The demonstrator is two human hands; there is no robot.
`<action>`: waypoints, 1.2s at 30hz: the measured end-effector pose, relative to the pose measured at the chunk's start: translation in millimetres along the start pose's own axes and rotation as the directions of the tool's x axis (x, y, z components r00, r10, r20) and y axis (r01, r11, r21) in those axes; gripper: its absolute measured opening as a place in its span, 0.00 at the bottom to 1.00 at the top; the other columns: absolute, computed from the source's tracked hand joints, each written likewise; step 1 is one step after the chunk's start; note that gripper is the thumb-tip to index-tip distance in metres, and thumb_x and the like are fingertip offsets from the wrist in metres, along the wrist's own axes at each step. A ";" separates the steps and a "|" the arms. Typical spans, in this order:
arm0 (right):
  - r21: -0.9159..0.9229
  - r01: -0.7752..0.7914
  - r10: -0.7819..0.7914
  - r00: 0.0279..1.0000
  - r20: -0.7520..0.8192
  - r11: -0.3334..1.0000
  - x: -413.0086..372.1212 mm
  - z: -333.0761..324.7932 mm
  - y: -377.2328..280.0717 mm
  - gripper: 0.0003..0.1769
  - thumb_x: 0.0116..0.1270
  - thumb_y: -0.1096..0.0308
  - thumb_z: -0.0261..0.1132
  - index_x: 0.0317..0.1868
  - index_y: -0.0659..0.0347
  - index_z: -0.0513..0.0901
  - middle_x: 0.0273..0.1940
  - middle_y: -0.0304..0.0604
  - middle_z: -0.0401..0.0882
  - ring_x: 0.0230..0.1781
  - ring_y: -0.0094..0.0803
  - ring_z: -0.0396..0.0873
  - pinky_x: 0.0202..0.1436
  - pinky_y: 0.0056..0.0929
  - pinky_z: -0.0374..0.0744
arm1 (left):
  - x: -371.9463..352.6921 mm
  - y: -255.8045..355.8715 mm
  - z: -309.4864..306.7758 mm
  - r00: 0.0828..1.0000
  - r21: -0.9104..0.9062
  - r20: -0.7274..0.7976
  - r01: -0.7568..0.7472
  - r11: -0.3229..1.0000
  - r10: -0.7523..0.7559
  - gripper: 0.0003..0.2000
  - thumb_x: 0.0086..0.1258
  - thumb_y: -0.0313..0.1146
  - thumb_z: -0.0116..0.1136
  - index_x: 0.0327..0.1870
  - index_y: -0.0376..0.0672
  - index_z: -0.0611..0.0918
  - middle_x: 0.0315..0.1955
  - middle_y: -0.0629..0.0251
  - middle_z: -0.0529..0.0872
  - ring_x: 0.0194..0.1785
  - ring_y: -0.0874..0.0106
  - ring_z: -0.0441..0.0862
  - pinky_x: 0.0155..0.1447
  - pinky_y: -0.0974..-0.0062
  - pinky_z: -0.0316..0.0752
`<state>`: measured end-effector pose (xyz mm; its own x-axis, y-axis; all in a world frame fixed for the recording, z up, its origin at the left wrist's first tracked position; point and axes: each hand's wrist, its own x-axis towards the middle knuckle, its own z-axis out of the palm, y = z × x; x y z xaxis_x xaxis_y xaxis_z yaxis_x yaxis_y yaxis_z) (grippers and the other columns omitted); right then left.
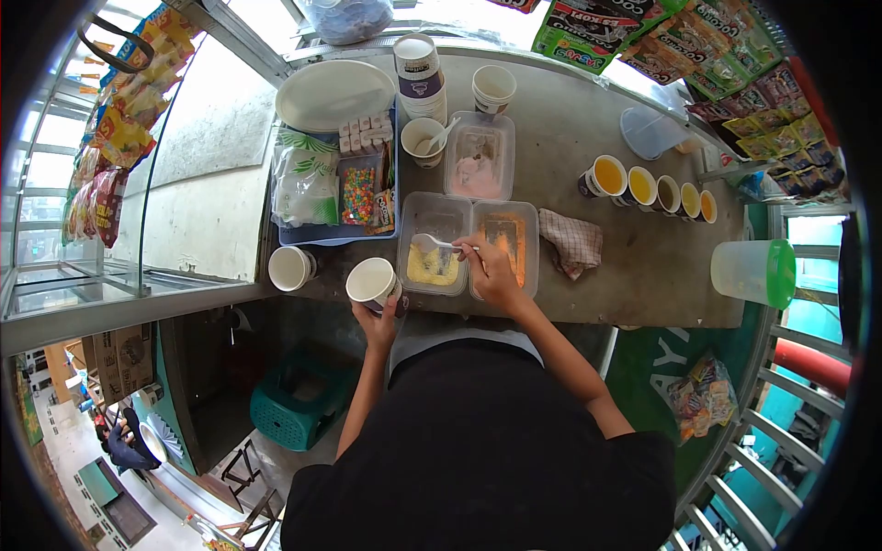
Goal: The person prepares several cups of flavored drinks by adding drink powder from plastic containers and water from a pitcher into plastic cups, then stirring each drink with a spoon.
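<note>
My left hand [378,325] is wrapped round a white-rimmed paper cup [371,280] at the table's near edge, tilted slightly so that its pale inside shows. Between the fingers of my right hand [493,275] is a white plastic spoon [428,241], its bowl above a clear plastic container of yellow powder [432,266]. Touching that container on the right is another container with orange powder [518,246], partly hidden by my right hand. Behind them sits a container of pink powder [479,174]. Left of the held cup stands another paper cup [290,268].
A blue tray [342,239] with packets and colourful candies lies at left. Behind are stacked cups [421,78] and a cup with a spoon [424,140]. A checked cloth [571,241], several filled cups [607,175] and a green-lidded tub [751,274] are at right.
</note>
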<state>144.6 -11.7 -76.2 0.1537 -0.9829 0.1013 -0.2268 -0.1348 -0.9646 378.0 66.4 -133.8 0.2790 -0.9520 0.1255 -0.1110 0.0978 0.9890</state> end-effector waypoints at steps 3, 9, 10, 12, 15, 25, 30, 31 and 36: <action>0.002 -0.025 0.025 0.999 0.021 1.000 -9.6 -0.8 -2.2 0.09 0.74 0.74 0.55 0.47 0.69 0.80 0.36 0.52 0.83 0.34 0.40 0.82 0.41 0.32 0.78 | -0.6 -2.3 0.4 0.999 -0.011 -0.038 0.004 1.000 -0.005 0.30 0.67 0.37 0.63 0.66 0.33 0.66 0.57 0.55 0.76 0.59 0.64 0.76 0.64 0.66 0.70; -0.025 0.067 -0.062 0.984 0.168 0.997 -18.1 -16.5 -5.9 0.10 0.75 0.74 0.54 0.46 0.70 0.81 0.36 0.50 0.84 0.36 0.31 0.84 0.41 0.28 0.80 | -0.4 -1.8 1.1 0.996 -0.096 -0.073 0.040 0.995 -0.047 0.30 0.63 0.34 0.68 0.62 0.31 0.69 0.54 0.56 0.78 0.57 0.66 0.77 0.64 0.67 0.69; -0.018 0.040 -0.037 0.991 0.128 0.999 -14.4 -22.7 -8.9 0.10 0.75 0.74 0.54 0.45 0.70 0.81 0.35 0.49 0.84 0.35 0.30 0.84 0.41 0.27 0.80 | -0.5 -2.5 0.7 0.996 -0.086 -0.079 0.026 0.996 -0.033 0.30 0.63 0.34 0.68 0.62 0.31 0.69 0.54 0.56 0.78 0.57 0.66 0.77 0.64 0.67 0.69; -0.012 0.012 -0.011 0.996 0.087 1.000 -6.7 -35.4 -11.7 0.10 0.75 0.74 0.54 0.45 0.70 0.81 0.35 0.48 0.84 0.35 0.30 0.84 0.40 0.27 0.79 | -1.7 -3.1 0.2 0.996 -0.079 -0.083 0.012 0.997 -0.019 0.30 0.63 0.34 0.68 0.62 0.31 0.69 0.54 0.56 0.78 0.57 0.66 0.77 0.64 0.67 0.68; -0.108 -0.032 0.033 0.999 0.006 0.994 3.2 -45.8 -10.3 0.10 0.76 0.74 0.53 0.43 0.71 0.81 0.32 0.46 0.84 0.32 0.28 0.82 0.39 0.26 0.79 | -2.4 -1.3 -1.5 1.000 -0.048 -0.023 0.008 0.999 -0.009 0.30 0.66 0.34 0.65 0.66 0.33 0.66 0.57 0.55 0.76 0.60 0.65 0.75 0.65 0.66 0.68; -0.037 -0.085 0.088 0.992 0.091 0.996 -13.2 -1.6 -7.4 0.10 0.75 0.73 0.55 0.42 0.71 0.82 0.31 0.47 0.84 0.32 0.29 0.84 0.37 0.26 0.79 | 2.7 4.5 -0.1 0.997 -0.081 -0.027 0.068 0.994 -0.070 0.30 0.64 0.36 0.67 0.64 0.33 0.68 0.54 0.56 0.78 0.57 0.66 0.77 0.63 0.68 0.70; -0.050 0.170 -0.168 0.985 0.043 0.984 -9.9 3.5 -16.7 0.10 0.75 0.73 0.56 0.46 0.70 0.82 0.35 0.51 0.86 0.35 0.30 0.85 0.37 0.26 0.79 | 1.5 2.0 -1.1 0.998 -0.063 -0.029 0.048 0.997 -0.050 0.32 0.66 0.38 0.66 0.66 0.34 0.66 0.56 0.56 0.77 0.58 0.66 0.77 0.64 0.67 0.70; -0.074 0.173 -0.172 0.985 0.017 0.982 -8.3 -0.7 -21.1 0.10 0.75 0.73 0.56 0.46 0.70 0.82 0.35 0.50 0.85 0.34 0.31 0.85 0.36 0.27 0.78 | 1.4 1.2 -2.2 0.999 -0.059 -0.022 0.040 0.997 -0.041 0.32 0.66 0.38 0.66 0.67 0.34 0.65 0.56 0.56 0.77 0.58 0.65 0.77 0.64 0.67 0.71; -0.159 0.021 -0.024 1.000 -0.012 0.987 3.4 -24.7 -36.0 0.08 0.73 0.72 0.56 0.41 0.69 0.80 0.35 0.57 0.82 0.36 0.51 0.82 0.40 0.38 0.78 | 0.8 -5.9 -4.8 1.000 -0.031 -0.017 0.019 0.999 -0.020 0.32 0.66 0.36 0.66 0.67 0.33 0.65 0.56 0.53 0.78 0.58 0.63 0.79 0.64 0.66 0.71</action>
<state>129.5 -13.3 -35.1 0.1478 -0.9809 0.1268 -0.3732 -0.1740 -0.9113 383.5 66.4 -139.1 0.2968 -0.9489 0.1074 -0.0758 0.0887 0.9932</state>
